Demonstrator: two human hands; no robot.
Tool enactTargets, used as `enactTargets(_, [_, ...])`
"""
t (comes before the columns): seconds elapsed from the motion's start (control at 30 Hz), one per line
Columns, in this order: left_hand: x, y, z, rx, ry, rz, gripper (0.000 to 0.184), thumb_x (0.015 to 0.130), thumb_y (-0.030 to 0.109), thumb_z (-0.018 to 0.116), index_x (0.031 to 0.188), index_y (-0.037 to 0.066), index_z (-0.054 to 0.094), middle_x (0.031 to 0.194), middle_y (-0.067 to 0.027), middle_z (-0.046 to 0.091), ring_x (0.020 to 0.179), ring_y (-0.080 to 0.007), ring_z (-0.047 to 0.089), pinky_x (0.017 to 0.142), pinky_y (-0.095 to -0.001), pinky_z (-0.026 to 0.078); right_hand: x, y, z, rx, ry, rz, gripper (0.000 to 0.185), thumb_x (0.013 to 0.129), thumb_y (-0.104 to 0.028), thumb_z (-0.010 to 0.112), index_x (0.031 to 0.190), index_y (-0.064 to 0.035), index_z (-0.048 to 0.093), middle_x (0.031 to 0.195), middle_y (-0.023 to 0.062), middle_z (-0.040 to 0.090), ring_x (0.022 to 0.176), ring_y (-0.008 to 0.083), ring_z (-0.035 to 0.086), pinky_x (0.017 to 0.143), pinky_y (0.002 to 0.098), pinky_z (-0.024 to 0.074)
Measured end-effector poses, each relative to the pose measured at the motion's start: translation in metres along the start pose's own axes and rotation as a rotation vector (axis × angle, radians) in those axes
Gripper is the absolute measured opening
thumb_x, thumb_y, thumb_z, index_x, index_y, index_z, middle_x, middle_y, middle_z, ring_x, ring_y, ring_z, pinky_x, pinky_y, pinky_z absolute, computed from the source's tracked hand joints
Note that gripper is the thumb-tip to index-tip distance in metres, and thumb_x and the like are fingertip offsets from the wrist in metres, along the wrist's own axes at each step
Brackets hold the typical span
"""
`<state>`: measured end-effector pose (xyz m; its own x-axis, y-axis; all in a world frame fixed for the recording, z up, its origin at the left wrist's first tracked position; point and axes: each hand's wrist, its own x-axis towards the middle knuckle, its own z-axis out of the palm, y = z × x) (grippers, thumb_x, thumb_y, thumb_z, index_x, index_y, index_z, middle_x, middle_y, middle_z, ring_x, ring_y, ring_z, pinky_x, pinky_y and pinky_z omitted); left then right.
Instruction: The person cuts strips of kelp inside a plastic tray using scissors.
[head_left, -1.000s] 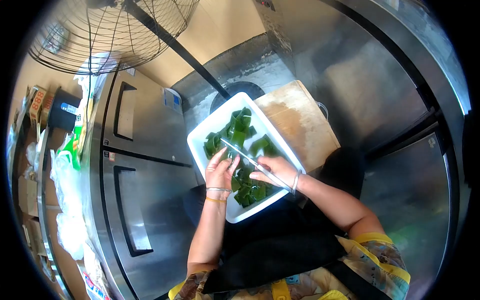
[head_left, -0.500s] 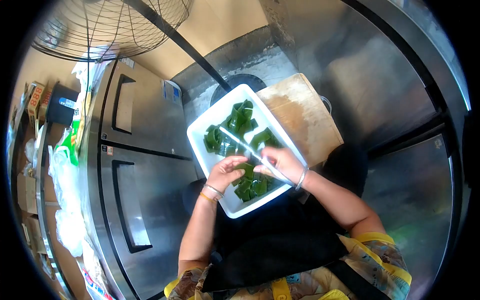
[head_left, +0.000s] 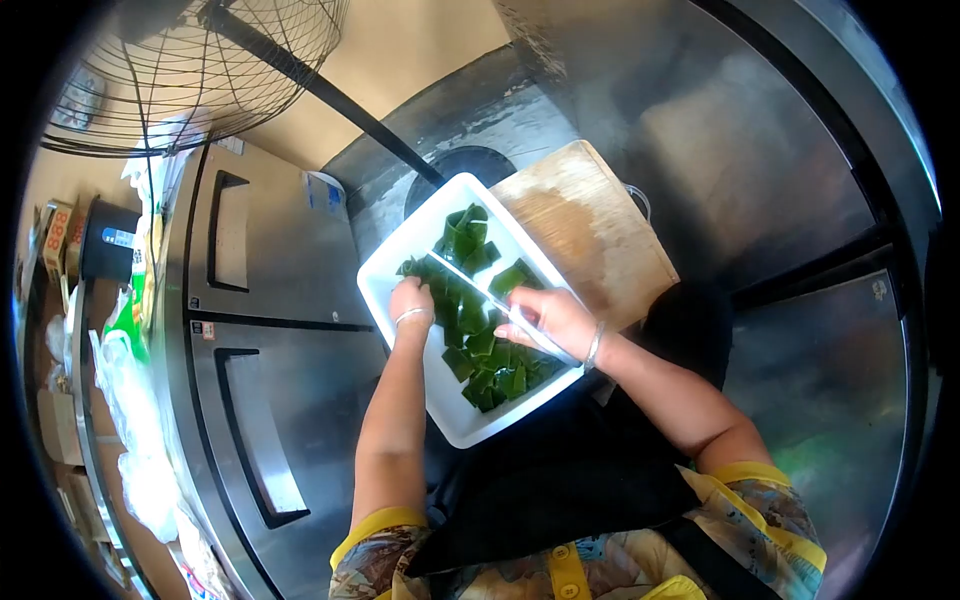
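A white rectangular tub (head_left: 458, 424) sits over my lap, holding many glossy dark green kelp pieces (head_left: 482, 345), some cut flat and some curled. My right hand (head_left: 552, 318) is closed round a long, thin, whitish stick (head_left: 462, 272), which slants across the tub; whether it is one stick or a bundle I cannot make out. My left hand (head_left: 411, 302) is down inside the tub by its left wall, fingers bent onto the kelp there, and the fingertips are partly hidden.
A wooden board (head_left: 585, 235) with a damp patch lies beyond the tub to the right. Steel refrigerator doors (head_left: 270, 270) stand on the left, with a steel cabinet (head_left: 760, 170) on the right. A wire fan cage (head_left: 200, 75) on a black pole (head_left: 330, 100) rises at upper left.
My left hand has moved from the middle of the tub, near the right hand, to the kelp by the left wall. My right hand keeps the stick in much the same place.
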<state>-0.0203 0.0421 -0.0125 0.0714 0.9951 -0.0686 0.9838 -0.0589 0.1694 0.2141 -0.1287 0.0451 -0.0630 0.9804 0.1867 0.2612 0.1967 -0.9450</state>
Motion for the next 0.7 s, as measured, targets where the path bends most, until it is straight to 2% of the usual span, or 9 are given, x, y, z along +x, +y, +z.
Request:
enactTargets(0.07, [-0.007, -0.003, 0.0, -0.035, 0.06, 0.034, 0.018, 0.079, 0.015, 0.06, 0.094, 0.007, 0.066, 0.099, -0.0181, 0.064, 0.094, -0.0333, 0.06, 0.083, -0.041, 0.047, 0.0, 0.001, 0.0, 0.006, 0.008, -0.008, 0.032, 0.079, -0.029, 0.072, 0.077, -0.0042, 0.052, 0.058, 0.0104, 0.053, 0.051, 0.0255, 0.053, 0.051, 0.0344, 0.0426])
enactTargets(0.13, [-0.022, 0.004, -0.016, -0.274, 0.229, 0.047, 0.01, 0.078, 0.005, 0.06, 0.088, 0.004, 0.063, 0.093, -0.0177, 0.065, 0.086, -0.0313, 0.062, 0.077, -0.0372, 0.049, 0.0, 0.003, 0.002, 0.013, 0.008, -0.021, 0.032, 0.079, -0.029, 0.071, 0.077, -0.0041, 0.052, 0.058, 0.0106, 0.053, 0.051, 0.0259, 0.053, 0.051, 0.0347, 0.0429])
enactTargets(0.17, [-0.017, -0.013, -0.002, -0.507, 0.262, 0.112, 0.017, 0.08, -0.005, 0.056, 0.095, 0.004, 0.056, 0.091, -0.0146, 0.065, 0.076, -0.025, 0.063, 0.068, -0.031, 0.05, 0.0, 0.005, 0.004, 0.027, 0.012, -0.019, 0.032, 0.079, -0.029, 0.071, 0.077, -0.0041, 0.052, 0.058, 0.0107, 0.053, 0.052, 0.0262, 0.054, 0.051, 0.0348, 0.043])
enactTargets(0.2, [-0.024, -0.012, -0.006, -0.507, 0.268, 0.107, 0.017, 0.08, -0.005, 0.056, 0.095, 0.004, 0.056, 0.091, -0.0146, 0.065, 0.076, -0.025, 0.063, 0.068, -0.031, 0.05, -0.001, 0.006, 0.004, 0.041, 0.015, -0.02, 0.032, 0.079, -0.029, 0.072, 0.077, -0.0042, 0.052, 0.058, 0.0108, 0.054, 0.052, 0.0264, 0.054, 0.051, 0.0349, 0.0432])
enactTargets(0.27, [-0.04, 0.0, -0.024, -1.311, 0.102, 0.029, 0.027, 0.084, -0.008, 0.052, 0.105, 0.008, 0.049, 0.091, -0.0077, 0.065, 0.073, -0.0151, 0.061, 0.061, -0.025, 0.05, -0.002, 0.002, 0.002, 0.017, -0.03, -0.007, 0.029, 0.08, -0.026, 0.07, 0.081, -0.0048, 0.051, 0.061, 0.0115, 0.055, 0.055, 0.0271, 0.055, 0.053, 0.0354, 0.0437])
enactTargets(0.3, [-0.047, 0.001, -0.034, -1.3, 0.051, 0.0, 0.04, 0.086, -0.008, 0.05, 0.121, 0.01, 0.041, 0.1, -0.0072, 0.063, 0.074, -0.0157, 0.061, 0.06, -0.0229, 0.049, -0.002, 0.0, 0.001, -0.038, -0.064, -0.011, 0.027, 0.081, -0.025, 0.07, 0.083, -0.0051, 0.051, 0.064, 0.0118, 0.055, 0.057, 0.0278, 0.056, 0.054, 0.0358, 0.0439])
enactTargets(0.43, [-0.075, 0.008, -0.067, -1.505, 0.0, -0.102, 0.059, 0.083, -0.011, 0.049, 0.138, 0.005, 0.032, 0.112, -0.0109, 0.06, 0.076, -0.0155, 0.061, 0.061, -0.0229, 0.047, -0.006, 0.009, 0.01, -0.141, -0.119, -0.045, 0.027, 0.08, -0.025, 0.067, 0.09, -0.006, 0.052, 0.073, 0.0135, 0.059, 0.069, 0.0328, 0.059, 0.062, 0.0406, 0.046])
enactTargets(0.53, [-0.086, 0.005, -0.074, -1.599, -0.043, -0.083, 0.06, 0.082, -0.012, 0.048, 0.138, 0.005, 0.034, 0.116, -0.0101, 0.058, 0.076, -0.0153, 0.061, 0.061, -0.0224, 0.047, -0.008, 0.017, 0.019, -0.216, -0.125, -0.029, 0.03, 0.079, -0.03, 0.067, 0.092, -0.0067, 0.054, 0.078, 0.014, 0.061, 0.076, 0.0344, 0.06, 0.067, 0.0435, 0.0472])
enactTargets(0.7, [-0.106, 0.017, -0.085, -1.425, -0.059, -0.015, 0.052, 0.084, -0.009, 0.049, 0.133, 0.006, 0.045, 0.118, -0.0052, 0.058, 0.075, -0.0101, 0.059, 0.059, -0.0188, 0.045, -0.008, 0.014, 0.021, -0.294, -0.119, 0.038, 0.033, 0.078, -0.035, 0.068, 0.092, -0.0074, 0.056, 0.082, 0.0147, 0.06, 0.079, 0.034, 0.06, 0.07, 0.0428, 0.0474])
